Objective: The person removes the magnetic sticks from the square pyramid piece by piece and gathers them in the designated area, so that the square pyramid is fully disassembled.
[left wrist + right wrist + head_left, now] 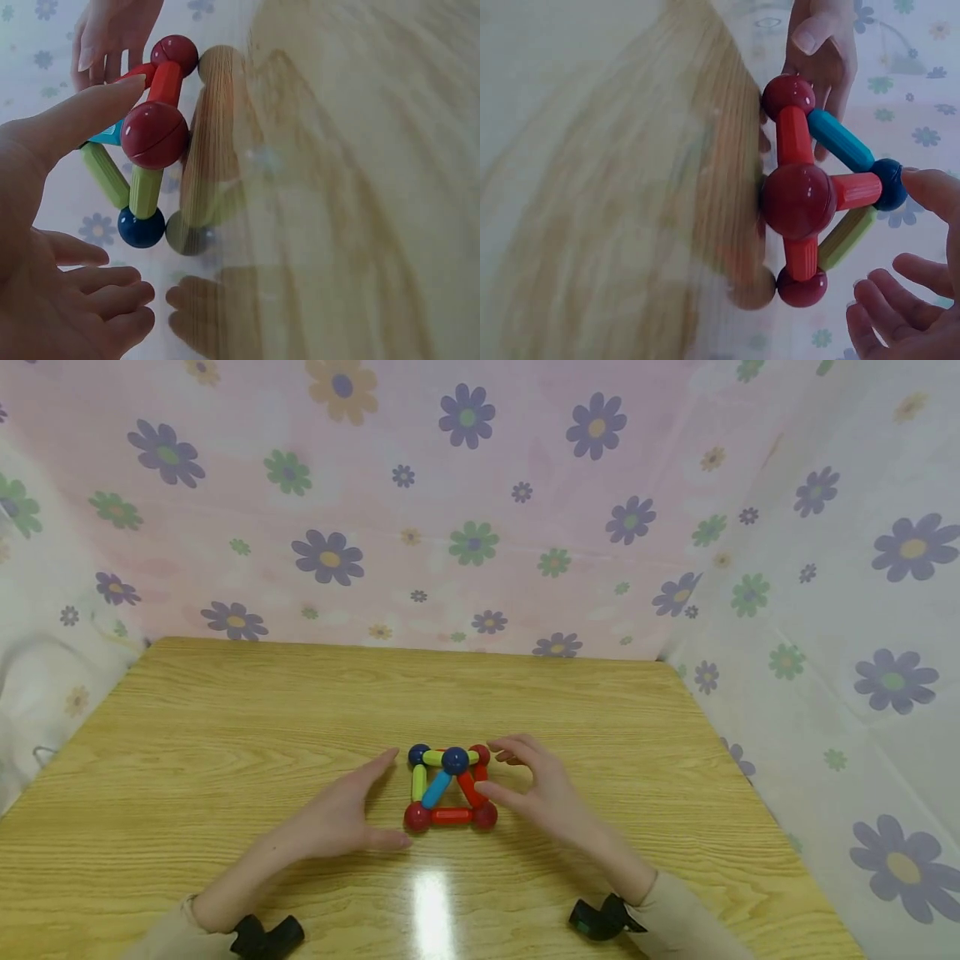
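Note:
A small pyramid of magnetic sticks and balls (452, 816) stands on the wooden table, with a dark blue ball (454, 761) at its peak. Red balls sit at three base corners and another blue ball (141, 227) at the far left one. Its sticks are red, yellow-green and light blue (840, 140). My left hand (341, 818) is held around its left side, thumb and fingers spread apart. To the right, my right hand (551, 793) has loosely bent fingers. Its thumb tip looks close to the peak ball in the right wrist view; whether they touch, I cannot tell.
The glossy wooden table (225, 727) reflects the pyramid and a bright light near its front. Flower-printed cloth (405, 527) hangs behind the table and at both sides. Black straps with cameras (600, 918) are worn at both wrists.

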